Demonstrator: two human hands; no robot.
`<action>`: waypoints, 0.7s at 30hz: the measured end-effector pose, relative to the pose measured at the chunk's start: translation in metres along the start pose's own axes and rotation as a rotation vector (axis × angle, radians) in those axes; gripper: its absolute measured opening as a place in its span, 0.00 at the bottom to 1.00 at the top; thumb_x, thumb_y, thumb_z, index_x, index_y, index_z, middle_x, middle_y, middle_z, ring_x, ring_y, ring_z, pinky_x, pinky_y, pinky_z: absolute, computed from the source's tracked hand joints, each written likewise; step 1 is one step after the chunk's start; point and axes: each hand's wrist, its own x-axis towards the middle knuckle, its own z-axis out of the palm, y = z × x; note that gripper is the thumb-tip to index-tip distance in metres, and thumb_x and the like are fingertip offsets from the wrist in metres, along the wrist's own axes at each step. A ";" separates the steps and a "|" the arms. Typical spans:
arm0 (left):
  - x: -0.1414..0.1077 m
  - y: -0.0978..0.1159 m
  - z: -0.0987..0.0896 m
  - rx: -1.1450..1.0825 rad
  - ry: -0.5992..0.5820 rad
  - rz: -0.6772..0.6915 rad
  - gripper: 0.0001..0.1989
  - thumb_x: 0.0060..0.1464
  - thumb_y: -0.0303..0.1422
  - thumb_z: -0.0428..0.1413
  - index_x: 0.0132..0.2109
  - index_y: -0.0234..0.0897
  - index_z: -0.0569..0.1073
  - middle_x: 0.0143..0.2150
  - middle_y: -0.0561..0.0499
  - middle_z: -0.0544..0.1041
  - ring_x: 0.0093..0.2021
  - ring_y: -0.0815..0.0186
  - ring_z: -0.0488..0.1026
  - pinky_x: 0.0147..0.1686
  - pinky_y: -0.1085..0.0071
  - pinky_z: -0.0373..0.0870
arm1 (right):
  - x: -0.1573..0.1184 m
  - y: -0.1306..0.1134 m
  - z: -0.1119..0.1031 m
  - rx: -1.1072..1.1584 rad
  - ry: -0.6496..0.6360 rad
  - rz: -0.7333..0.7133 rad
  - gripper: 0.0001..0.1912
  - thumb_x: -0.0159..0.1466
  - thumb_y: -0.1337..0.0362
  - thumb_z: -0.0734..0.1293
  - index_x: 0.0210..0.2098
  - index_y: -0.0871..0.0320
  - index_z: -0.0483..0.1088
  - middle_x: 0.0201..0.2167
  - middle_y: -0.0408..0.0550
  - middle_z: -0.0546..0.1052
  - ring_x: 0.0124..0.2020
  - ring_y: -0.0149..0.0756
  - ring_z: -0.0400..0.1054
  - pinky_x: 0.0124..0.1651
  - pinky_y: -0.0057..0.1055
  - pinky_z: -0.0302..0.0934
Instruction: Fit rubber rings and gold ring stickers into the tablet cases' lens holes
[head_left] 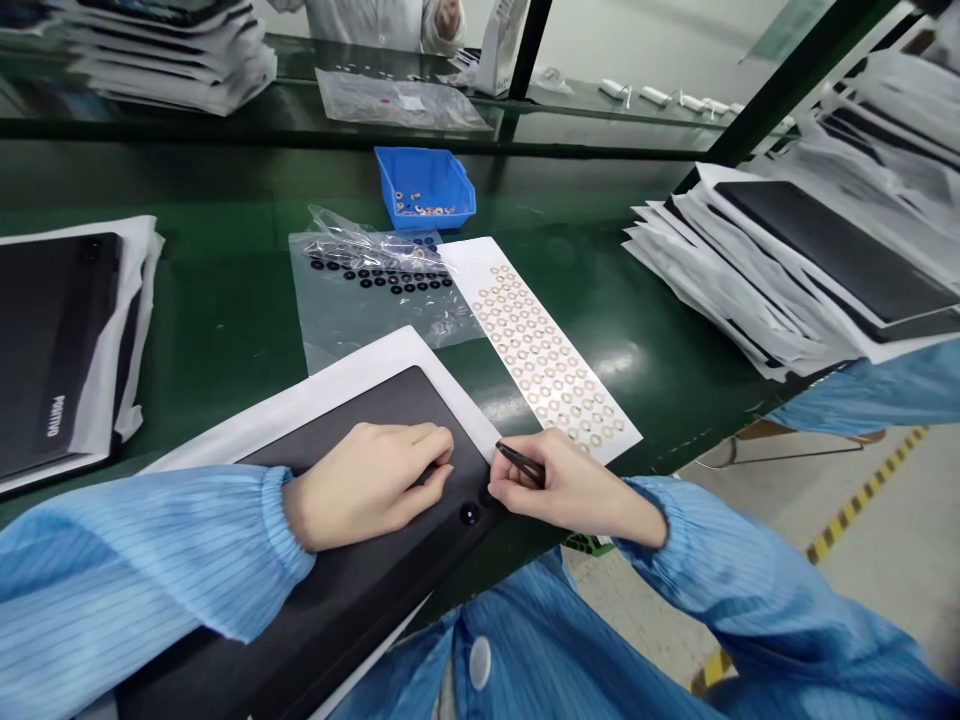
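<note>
A dark tablet (360, 425) lies back side up on a white sheet (315, 385) in front of me. My left hand (379, 480) rests on its back in a loose fist, and I see nothing between the thumb and curled fingers. Black tweezers (523, 463) are pinched in my right hand (562, 480), which is at the tablet's right corner beside a round camera lens (469, 513). The tweezers' tips are hidden by my fingers. Just beyond lies a white sheet of ring-shaped stickers (551, 355), several rows of them pale gold.
A clear plastic bag (375, 255) lies over a sheet with black rings (397, 288). Behind it stands a blue bin (427, 190) with small parts. Stacked tablets and paper stand at left (60, 340) and right (810, 240). Across the shelf is another person (367, 22).
</note>
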 end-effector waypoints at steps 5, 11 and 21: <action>0.000 0.000 0.000 -0.004 -0.043 -0.028 0.10 0.60 0.34 0.42 0.32 0.39 0.63 0.26 0.56 0.68 0.25 0.69 0.68 0.25 0.73 0.55 | 0.000 -0.004 0.000 -0.153 -0.004 0.001 0.14 0.55 0.72 0.63 0.18 0.57 0.55 0.14 0.34 0.55 0.16 0.23 0.49 0.19 0.23 0.43; 0.000 0.001 -0.001 0.052 -0.034 -0.001 0.10 0.61 0.32 0.42 0.32 0.38 0.63 0.26 0.56 0.68 0.25 0.69 0.67 0.24 0.73 0.56 | -0.002 -0.004 -0.004 -0.169 0.022 -0.078 0.19 0.55 0.71 0.66 0.16 0.57 0.51 0.14 0.34 0.50 0.17 0.23 0.46 0.20 0.25 0.41; -0.015 0.022 0.005 0.214 -0.031 0.390 0.14 0.64 0.29 0.46 0.54 0.30 0.66 0.29 0.51 0.74 0.25 0.65 0.68 0.23 0.67 0.60 | -0.026 0.003 0.032 0.356 0.795 -0.226 0.31 0.69 0.45 0.51 0.21 0.56 0.70 0.16 0.44 0.69 0.18 0.31 0.64 0.22 0.28 0.60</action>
